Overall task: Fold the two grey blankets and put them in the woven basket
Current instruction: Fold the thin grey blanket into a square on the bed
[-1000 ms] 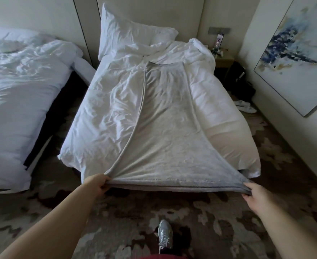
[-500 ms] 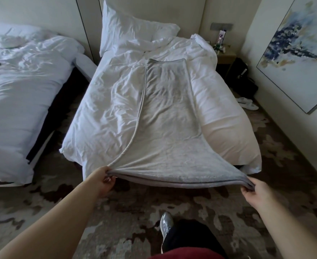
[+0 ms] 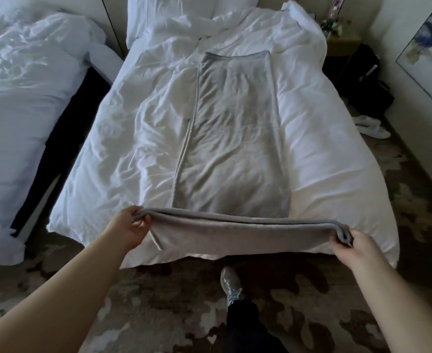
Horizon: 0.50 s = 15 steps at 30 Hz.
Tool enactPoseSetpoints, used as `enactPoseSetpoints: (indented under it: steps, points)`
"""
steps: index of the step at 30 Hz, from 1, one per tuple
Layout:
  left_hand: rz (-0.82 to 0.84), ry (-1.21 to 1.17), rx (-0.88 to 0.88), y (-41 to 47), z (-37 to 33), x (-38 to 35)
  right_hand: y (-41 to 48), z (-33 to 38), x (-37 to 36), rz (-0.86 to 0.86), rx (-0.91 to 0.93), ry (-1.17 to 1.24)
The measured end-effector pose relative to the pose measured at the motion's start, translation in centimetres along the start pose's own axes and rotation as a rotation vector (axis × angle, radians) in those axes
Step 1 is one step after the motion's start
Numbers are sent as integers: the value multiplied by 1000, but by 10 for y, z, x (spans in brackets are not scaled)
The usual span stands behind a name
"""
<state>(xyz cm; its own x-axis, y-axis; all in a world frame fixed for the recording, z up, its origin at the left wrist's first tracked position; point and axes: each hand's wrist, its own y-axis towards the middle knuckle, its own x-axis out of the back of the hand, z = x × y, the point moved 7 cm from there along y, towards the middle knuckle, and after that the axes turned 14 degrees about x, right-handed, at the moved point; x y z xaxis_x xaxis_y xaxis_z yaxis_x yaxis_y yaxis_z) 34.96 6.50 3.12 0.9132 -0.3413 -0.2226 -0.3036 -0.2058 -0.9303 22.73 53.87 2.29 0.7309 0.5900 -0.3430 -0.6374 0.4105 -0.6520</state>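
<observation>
Now the grey blanket (image 3: 232, 138) is lying lengthwise on the white duvet (image 3: 324, 149), stretching toward twelve o'clock, flat for folding. My left hand (image 3: 128, 228) at eight o'clock and right hand (image 3: 355, 248) at four o'clock are each pinching a near corner, holding that edge taut to fold it forward.

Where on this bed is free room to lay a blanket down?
Bare duvet lies on both sides of the grey blanket: one strip on its left, another on its right. The head end is crowded with pillows.
</observation>
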Motion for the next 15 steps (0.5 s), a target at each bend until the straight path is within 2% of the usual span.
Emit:
enactPoseSetpoints:
  steps: [4,7,11,13,15]
  points:
    - [0,-5,-78,81,-48,-73,91,-21,-85,-11,-22,-96]
    - [14,27,-67,136,-63,-108,155,-47,-123,13,5,-218]
    - [-211,468,-71,193,-50,-104,214,-86,-121,42,-1,-614]
    - [-362,691,-156,209,-45,-92,231,-98,-115,132,48,-803]
    - [-437,816,-208,220,-39,-85,242,-104,-112,240,128,-960]
